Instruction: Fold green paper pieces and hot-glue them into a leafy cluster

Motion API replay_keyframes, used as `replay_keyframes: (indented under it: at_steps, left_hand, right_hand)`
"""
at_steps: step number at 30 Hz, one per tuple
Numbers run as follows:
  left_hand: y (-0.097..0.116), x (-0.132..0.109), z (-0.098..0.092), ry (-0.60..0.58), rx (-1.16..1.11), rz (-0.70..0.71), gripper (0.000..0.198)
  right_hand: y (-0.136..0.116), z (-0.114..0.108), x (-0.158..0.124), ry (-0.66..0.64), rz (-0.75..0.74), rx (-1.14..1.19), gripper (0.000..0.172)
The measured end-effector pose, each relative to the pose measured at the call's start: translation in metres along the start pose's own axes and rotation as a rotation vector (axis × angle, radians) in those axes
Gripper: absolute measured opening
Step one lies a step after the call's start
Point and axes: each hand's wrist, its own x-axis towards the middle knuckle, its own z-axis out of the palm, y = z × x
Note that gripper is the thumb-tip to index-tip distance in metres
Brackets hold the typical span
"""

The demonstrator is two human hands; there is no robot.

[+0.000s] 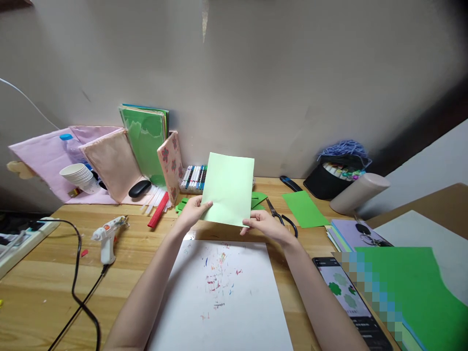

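Observation:
A pale green sheet of paper point(229, 190) is held up above the table, tilted toward me. My left hand point(194, 211) grips its lower left edge, thumb on the front and fingers behind. At the lower right corner my right hand point(266, 224) pinches the sheet between thumb and fingers. Below it lies a white sheet point(241, 302) with coloured marks. Behind the held paper, green paper pieces point(259, 199) are partly hidden. Scissors point(276, 212) lie beside my right hand, with a green rectangle of paper point(305, 208) further right.
To the left are a hot glue gun point(108, 239), its black cable point(77, 273) and a red stick point(158, 210). Markers point(194, 177) stand at the back. At right lie a phone point(347, 297), green sheets point(417, 287), a black pouch point(325, 178) and a cylinder point(360, 193).

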Motion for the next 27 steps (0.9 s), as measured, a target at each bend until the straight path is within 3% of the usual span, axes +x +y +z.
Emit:
replay_keyframes:
  at_steps: [6, 9, 14, 18, 22, 27]
  left_hand:
    - [0.004, 0.0, -0.002, -0.006, -0.023, -0.035, 0.042]
    - [0.005, 0.0, 0.003, 0.038, -0.071, -0.052, 0.042]
    - [-0.012, -0.024, 0.046, 0.081, -0.299, -0.093, 0.047]
    - [-0.044, -0.066, 0.077, 0.074, -0.186, -0.167, 0.045]
    - [-0.063, -0.096, 0.065, 0.091, -0.044, -0.193, 0.045]
    - [-0.066, -0.115, 0.047, 0.011, -0.048, -0.277, 0.046]
  right_hand:
    - [-0.006, 0.001, -0.003, -0.019, 0.05, -0.026, 0.03]
    - [0.004, 0.013, -0.004, 0.127, 0.039, 0.038, 0.033]
    - [0.046, 0.069, -0.016, 0.517, -0.018, 0.175, 0.039]
    - [0.073, 0.108, -0.036, 0.509, 0.058, 0.302, 0.042]
    - [0.081, 0.107, -0.053, 0.448, 0.082, 0.279, 0.041]
    - [0.083, 0.096, -0.057, 0.419, 0.073, 0.287, 0.037]
